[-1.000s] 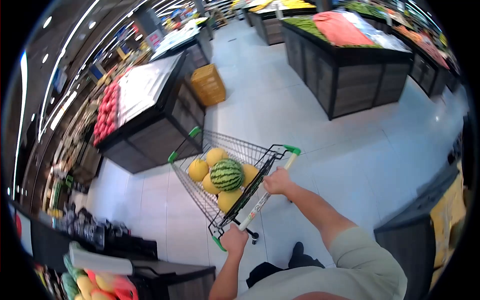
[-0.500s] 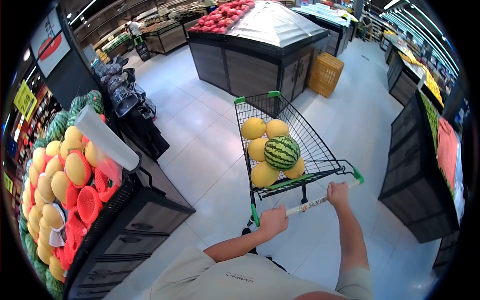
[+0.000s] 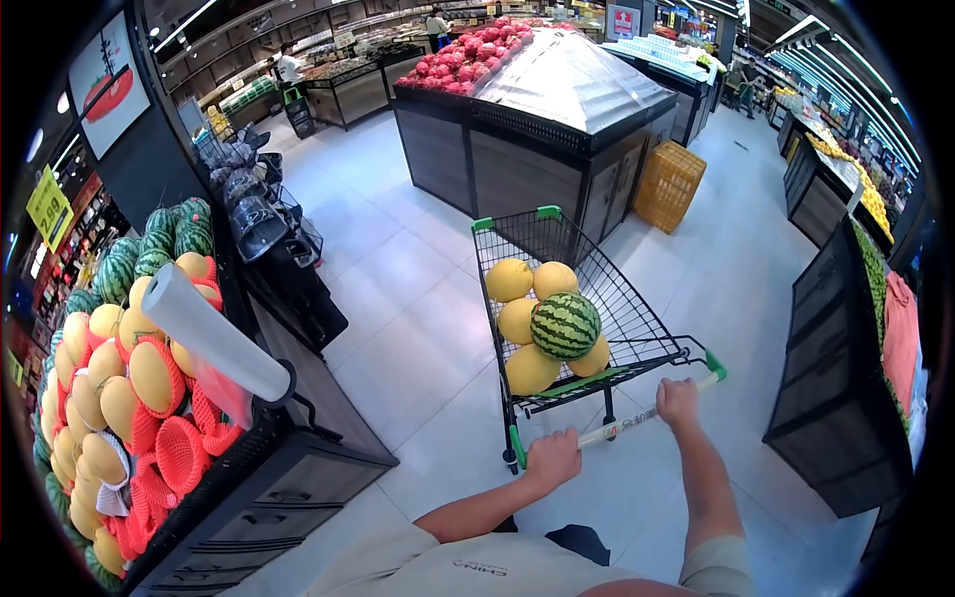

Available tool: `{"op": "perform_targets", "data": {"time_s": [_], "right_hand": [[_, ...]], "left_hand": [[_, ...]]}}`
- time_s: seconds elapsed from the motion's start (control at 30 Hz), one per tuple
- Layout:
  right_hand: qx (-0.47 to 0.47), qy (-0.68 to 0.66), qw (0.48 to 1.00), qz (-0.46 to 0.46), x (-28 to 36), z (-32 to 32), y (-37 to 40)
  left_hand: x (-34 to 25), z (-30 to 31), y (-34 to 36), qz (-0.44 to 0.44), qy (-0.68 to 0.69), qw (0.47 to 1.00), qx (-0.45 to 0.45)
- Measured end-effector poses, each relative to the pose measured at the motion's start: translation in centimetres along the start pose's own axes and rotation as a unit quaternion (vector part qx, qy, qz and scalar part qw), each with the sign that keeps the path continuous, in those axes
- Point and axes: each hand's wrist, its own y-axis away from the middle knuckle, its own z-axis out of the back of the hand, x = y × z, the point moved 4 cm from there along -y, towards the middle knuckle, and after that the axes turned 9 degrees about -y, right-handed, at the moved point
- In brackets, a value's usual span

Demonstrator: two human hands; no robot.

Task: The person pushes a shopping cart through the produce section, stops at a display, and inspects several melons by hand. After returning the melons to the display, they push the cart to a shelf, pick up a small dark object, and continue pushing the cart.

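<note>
Both hands grip the pale handlebar (image 3: 632, 423) of a black wire shopping cart (image 3: 637, 289) with green corner caps. My left hand (image 3: 553, 462) is wrapped round the bar's left end. Near the right end, my right hand (image 3: 677, 401) closes round the same bar. Inside the cart, a striped green watermelon (image 3: 565, 325) rests on top of several yellow melons (image 3: 531, 370). They are gathered at the cart's left side and near end, while bare wire mesh shows on the right.
A stand of yellow melons and watermelons (image 3: 154, 373) is close on the left, with a plastic bag roll (image 3: 214, 333) at its corner. Ahead stands a dark island (image 3: 527, 164) of dragon fruit (image 3: 473, 60), beside an orange crate (image 3: 669, 186). Dark display cases (image 3: 841, 368) line the right.
The view has tilted up slightly, so the surroundings sit lower and further right. Both hands keep hold of the handlebar, and the fruit stays in place in the cart.
</note>
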Motion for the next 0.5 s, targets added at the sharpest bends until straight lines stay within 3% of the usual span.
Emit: {"op": "perform_targets", "data": {"time_s": [0.27, 0.33, 0.4, 0.47, 0.5], "right_hand": [[-0.056, -0.042, 0.997, 0.046, 0.6, -3.2, -7.7], [-0.006, -0.018, 1.0, 0.008, 0.9, -4.3, -9.6], [0.039, -0.033, 0.999, -0.002, 1.6, -4.6, -11.8], [-0.042, -0.059, 0.996, 0.059, 1.3, -6.5, -12.9], [0.005, -0.083, 0.996, 0.044, 2.6, -4.1, -13.7]], "left_hand": [[4.7, 0.8, -5.9, 0.056, -0.047, 0.997, 0.023], [5.8, 0.8, -7.2, 0.081, -0.052, 0.994, 0.042], [6.4, 1.2, -8.6, 0.095, -0.085, 0.992, 0.013], [6.5, 1.8, -9.2, 0.119, -0.136, 0.983, -0.01], [7.1, 1.6, -9.8, 0.119, -0.172, 0.978, -0.022]]}}
